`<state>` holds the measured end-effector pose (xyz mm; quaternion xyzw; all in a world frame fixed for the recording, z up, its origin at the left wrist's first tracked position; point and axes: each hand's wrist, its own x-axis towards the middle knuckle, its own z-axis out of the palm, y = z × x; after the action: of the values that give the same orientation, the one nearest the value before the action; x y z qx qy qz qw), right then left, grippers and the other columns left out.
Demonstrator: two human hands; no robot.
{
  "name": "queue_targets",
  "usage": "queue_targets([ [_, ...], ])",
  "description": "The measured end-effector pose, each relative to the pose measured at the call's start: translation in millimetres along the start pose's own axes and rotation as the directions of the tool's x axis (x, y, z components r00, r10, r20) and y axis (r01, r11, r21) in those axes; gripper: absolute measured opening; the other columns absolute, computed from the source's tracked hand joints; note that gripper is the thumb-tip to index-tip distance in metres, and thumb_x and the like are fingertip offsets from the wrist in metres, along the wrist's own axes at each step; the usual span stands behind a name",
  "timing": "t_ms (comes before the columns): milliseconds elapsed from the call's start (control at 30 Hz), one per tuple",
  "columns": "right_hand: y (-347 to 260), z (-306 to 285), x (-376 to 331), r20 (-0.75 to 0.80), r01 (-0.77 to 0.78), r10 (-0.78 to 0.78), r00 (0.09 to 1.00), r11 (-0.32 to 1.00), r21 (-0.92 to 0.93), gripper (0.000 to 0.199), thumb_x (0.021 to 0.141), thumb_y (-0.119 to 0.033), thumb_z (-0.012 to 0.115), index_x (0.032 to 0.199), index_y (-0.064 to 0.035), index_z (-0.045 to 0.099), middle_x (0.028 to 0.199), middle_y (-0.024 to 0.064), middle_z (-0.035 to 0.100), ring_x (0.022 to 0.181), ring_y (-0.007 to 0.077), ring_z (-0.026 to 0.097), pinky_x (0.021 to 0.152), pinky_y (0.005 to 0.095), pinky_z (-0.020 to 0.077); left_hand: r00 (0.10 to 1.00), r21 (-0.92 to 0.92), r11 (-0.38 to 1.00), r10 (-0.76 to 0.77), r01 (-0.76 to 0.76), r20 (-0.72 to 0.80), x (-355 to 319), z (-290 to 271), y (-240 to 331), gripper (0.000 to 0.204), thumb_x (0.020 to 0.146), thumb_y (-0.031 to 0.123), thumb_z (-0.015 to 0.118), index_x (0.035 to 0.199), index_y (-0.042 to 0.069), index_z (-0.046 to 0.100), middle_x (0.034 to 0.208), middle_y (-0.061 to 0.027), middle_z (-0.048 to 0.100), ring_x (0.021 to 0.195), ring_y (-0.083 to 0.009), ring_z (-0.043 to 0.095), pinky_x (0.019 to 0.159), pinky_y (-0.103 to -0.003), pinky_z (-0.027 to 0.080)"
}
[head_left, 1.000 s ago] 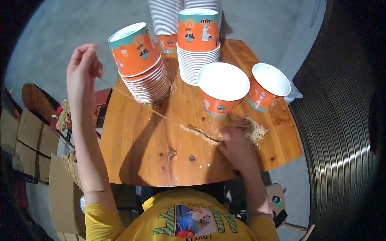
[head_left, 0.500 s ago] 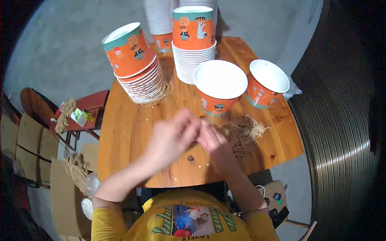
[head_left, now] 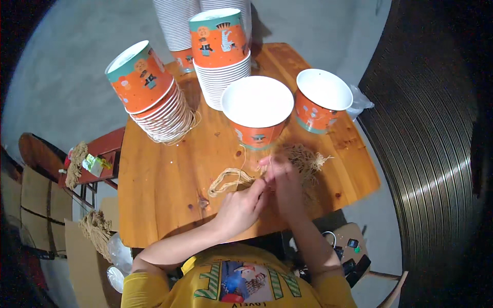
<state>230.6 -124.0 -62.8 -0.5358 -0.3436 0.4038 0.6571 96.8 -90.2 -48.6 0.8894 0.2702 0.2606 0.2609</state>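
A looped bundle of tan string [head_left: 226,180] lies on the wooden table, and its gathered end runs up between my two hands. My left hand [head_left: 239,211] is closed, thumb and fingertips pinching that end. Right against it, my right hand [head_left: 283,179] curls over the same end, its fingers bent and slightly blurred, with a thin strand rising by them. A loose strand stretches up toward the large open paper tub [head_left: 258,102] just beyond. Beside my right hand lies a tangled pile of cut tan strings [head_left: 308,161], partly hidden by the hand.
At the left, string is wound round a stack of upturned orange paper tubs [head_left: 141,84]. Another tub stack [head_left: 221,56] stands at the back. A smaller open tub [head_left: 323,97] is at the right, near clear plastic [head_left: 360,101]. A cardboard box [head_left: 84,262] sits left of the table.
The looped string bundle now shows on the table left of my hands. My left hand has dropped nearer to me and closed on its end. The view has shifted slightly.
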Motion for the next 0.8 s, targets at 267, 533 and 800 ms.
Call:
queue_targets([
  [267, -15, -3, 1, 0.180, 0.189, -0.144, 0.973, 0.946, -0.262, 0.031, 0.096, -0.029, 0.043, 0.089, -0.0021, 0.056, 0.081, 0.0017, 0.056, 0.072, 0.0103, 0.048, 0.065, 0.0261, 0.0405, 0.995, -0.329, 0.939, -0.091, 0.098, 0.037, -9, 1, -16, 0.018, 0.089, 0.012, 0.057, 0.101, 0.005, 0.047, 0.073, -0.0082, 0.053, 0.066, -0.0205, 0.057, 0.059, -0.033, 0.047],
  [533, -13, 7, -8, 0.215, 0.268, -0.192, 0.957, 0.870, -0.414, 0.035, 0.094, -0.032, 0.040, 0.088, -0.0018, 0.056, 0.074, 0.0099, 0.057, 0.069, 0.0218, 0.056, 0.066, 0.0348, 0.0445, 0.955, -0.660, 0.722, -0.297, 0.210, -0.020, 7, -14, -15, 0.015, 0.093, 0.017, 0.055, 0.096, 0.004, 0.049, 0.077, -0.0001, 0.052, 0.070, -0.0063, 0.048, 0.059, -0.023, 0.042],
  [800, -2, -17, -4, 0.215, 0.228, -0.176, 0.961, 0.942, -0.245, 0.017, 0.091, -0.018, 0.056, 0.089, -0.0022, 0.060, 0.077, -0.0014, 0.058, 0.071, 0.0068, 0.052, 0.067, 0.0246, 0.0432, 0.952, -0.493, 0.815, -0.277, 0.303, 0.128, 21, -17, -14, 0.016, 0.096, 0.018, 0.050, 0.089, 0.004, 0.048, 0.065, 0.0007, 0.051, 0.060, -0.0064, 0.047, 0.054, -0.024, 0.041],
])
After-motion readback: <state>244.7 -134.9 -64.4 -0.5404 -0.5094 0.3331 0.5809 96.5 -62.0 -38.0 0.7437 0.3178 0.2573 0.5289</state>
